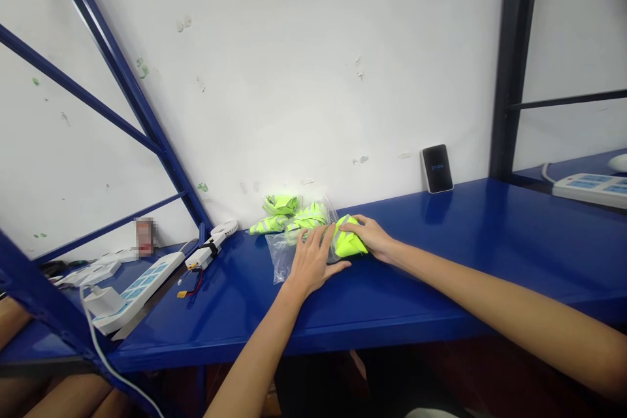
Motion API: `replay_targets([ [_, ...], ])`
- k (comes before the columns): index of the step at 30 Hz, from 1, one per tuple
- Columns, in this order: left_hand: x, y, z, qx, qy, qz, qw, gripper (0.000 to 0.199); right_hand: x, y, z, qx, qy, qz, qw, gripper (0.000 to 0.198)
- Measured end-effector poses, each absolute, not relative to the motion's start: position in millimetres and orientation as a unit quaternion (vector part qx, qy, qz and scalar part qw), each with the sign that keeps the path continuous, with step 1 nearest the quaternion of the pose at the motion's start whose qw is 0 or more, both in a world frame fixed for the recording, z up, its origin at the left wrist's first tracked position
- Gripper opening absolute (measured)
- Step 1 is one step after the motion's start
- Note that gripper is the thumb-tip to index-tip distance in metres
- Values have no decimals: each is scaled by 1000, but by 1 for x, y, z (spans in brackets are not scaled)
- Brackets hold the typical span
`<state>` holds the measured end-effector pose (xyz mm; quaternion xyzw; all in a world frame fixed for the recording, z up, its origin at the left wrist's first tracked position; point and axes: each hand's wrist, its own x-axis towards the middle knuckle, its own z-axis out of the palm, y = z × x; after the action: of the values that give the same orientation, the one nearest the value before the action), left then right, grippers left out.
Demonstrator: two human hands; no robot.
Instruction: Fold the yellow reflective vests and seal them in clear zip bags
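My left hand (312, 258) lies flat, fingers spread, on a clear plastic bag (283, 253) on the blue shelf (441, 255). My right hand (371, 235) grips a folded neon-yellow reflective vest (349, 243) at the bag's right end, pressed against my left hand. Two more folded neon-yellow vests (280, 204) (307, 215) lie just behind, near the white wall.
A small dark device with a lit screen (436, 168) leans on the wall at right. At left lie a white handheld fan (223, 231), a small battery with wires (198, 260) and a white power strip (137, 289). Another power strip (590, 187) sits far right.
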<state>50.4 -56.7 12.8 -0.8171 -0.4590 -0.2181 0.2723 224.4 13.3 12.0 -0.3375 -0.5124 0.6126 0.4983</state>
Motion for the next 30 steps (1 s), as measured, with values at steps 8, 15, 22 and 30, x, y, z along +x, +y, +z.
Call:
replay_targets([
  [8,49,-52,10,-801,-488,-187,292,76,222,9,11,-334,-621,476,525,58],
  [15,38,-54,11,-839,-473,-209,170,78,229,5,12,-272,-766,356,461,49],
  [22,37,-60,13,-847,-471,-219,108,75,242,0,18,-197,-854,256,408,95],
  [30,32,-54,14,-839,-464,-251,136,83,239,-4,21,-185,-851,214,442,51],
])
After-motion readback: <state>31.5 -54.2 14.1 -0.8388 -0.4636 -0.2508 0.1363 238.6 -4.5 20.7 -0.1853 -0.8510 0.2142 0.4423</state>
